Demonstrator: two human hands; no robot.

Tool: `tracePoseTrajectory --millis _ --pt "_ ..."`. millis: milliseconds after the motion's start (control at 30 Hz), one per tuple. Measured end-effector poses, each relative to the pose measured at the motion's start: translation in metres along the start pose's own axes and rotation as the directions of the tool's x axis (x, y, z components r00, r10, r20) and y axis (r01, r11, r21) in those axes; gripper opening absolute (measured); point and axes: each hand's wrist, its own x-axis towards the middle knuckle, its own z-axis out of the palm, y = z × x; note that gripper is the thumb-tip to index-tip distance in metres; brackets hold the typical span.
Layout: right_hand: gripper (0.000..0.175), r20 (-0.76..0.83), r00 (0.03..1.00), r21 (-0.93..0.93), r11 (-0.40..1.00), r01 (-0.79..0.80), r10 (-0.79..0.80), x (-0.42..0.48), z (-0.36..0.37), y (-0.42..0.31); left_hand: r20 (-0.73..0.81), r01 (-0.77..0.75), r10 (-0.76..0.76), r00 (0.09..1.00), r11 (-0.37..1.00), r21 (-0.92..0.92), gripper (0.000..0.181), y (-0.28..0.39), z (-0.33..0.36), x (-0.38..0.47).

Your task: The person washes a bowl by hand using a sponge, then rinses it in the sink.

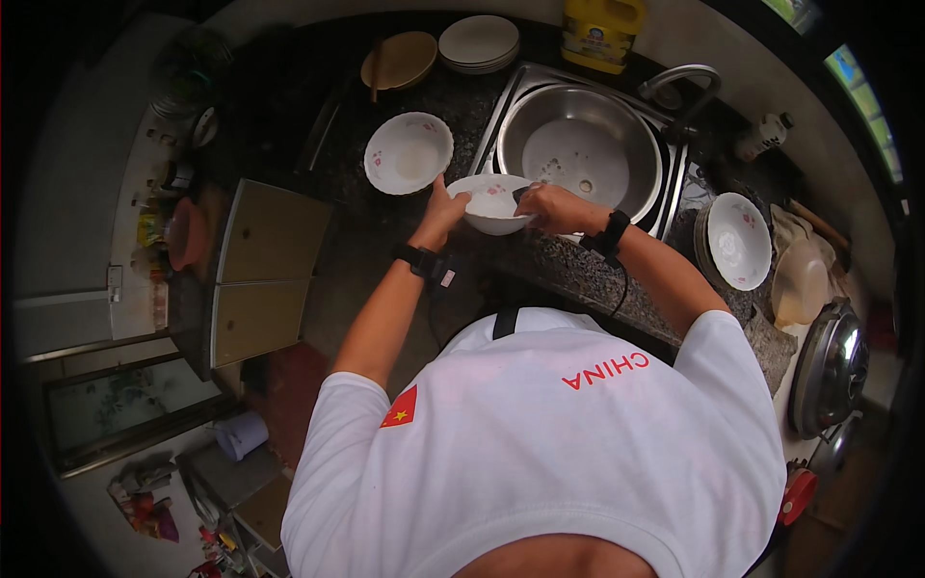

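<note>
A white floral bowl (498, 220) is tilted at the counter's front edge, beside the steel sink (578, 148). My left hand (442, 214) grips its left rim, thumb over the edge. At its right side is my right hand (562, 209), holding a small dark thing (520, 193), perhaps a scrubbing pad, against the inner wall. Another white floral bowl (408, 153) with a scalloped rim stands on the counter just beyond my left hand. To the right of the sink a stack of similar bowls (738, 240) leans with its opening facing up and outward.
Behind the sink are a curved faucet (679, 72) and a yellow jug (603, 32). White plates (479, 40) are stacked near a tan bowl (399, 61) with chopsticks across it. A translucent container (801, 282), a cloth (769, 347) and a lidded cooker (831, 372) lie at the right.
</note>
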Motion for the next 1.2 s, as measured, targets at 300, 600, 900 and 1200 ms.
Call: tracePoseTrajectory --millis 300,600,900,1200 --pt "0.032 0.25 0.962 -0.032 0.994 -0.107 0.111 0.0 -0.052 -0.004 0.702 -0.73 0.36 0.615 0.598 0.332 0.034 0.047 0.01 -0.021" --pt "0.034 0.072 0.97 0.075 0.968 -0.238 0.233 -0.023 -0.08 0.004 0.683 -0.555 0.316 0.659 0.817 0.158 0.027 0.046 0.041 -0.001" --pt "0.052 -0.712 0.688 0.006 0.98 -0.2 0.144 -0.029 -0.022 -0.03 0.564 -0.087 0.183 0.806 0.977 -0.193 0.022 0.066 0.056 -0.002" --pt "0.05 -0.695 0.688 -0.125 0.907 -0.403 0.21 -0.035 -0.022 0.002 0.625 -0.059 0.167 0.762 0.98 -0.191 0.022 0.076 0.059 -0.013"
